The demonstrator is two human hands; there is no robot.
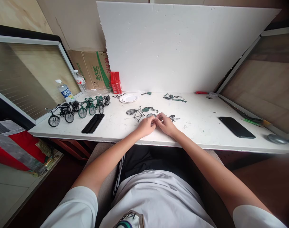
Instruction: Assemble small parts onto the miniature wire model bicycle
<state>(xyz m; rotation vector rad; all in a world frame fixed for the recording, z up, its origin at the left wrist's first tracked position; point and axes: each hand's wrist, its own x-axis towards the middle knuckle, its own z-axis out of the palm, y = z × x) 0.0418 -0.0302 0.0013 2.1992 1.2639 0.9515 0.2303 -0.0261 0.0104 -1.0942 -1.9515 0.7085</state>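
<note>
Both hands meet at the middle of the white surface [196, 126], near its front edge: the left hand [146, 126] and the right hand [166, 124] come fingertip to fingertip, each curled and pinching a tiny metal part [155, 120] between them, too small to make out in detail. Just behind the fingers lies a half-built model bicycle [138, 113], a wheel and thin frame tubes, with loose bits [173, 118] scattered to the right of it. This looks like light, stiff, fiddly stuff: thin wire-like tubing and spoked wheels that would likely bend or snap out of line under a hard squeeze, and small enough to slip from the fingertips. The safest hold, I judge, is a fingertip pinch on the frame's joints or the wheel rim, not the spokes. Off to the left stands a row of finished green bicycles [75, 110], a dark phone [93, 123] flat in front of them, a water bottle [65, 91] behind. A white plate [128, 98] sits further back, and a second phone [237, 127] lies well to the right.
</note>
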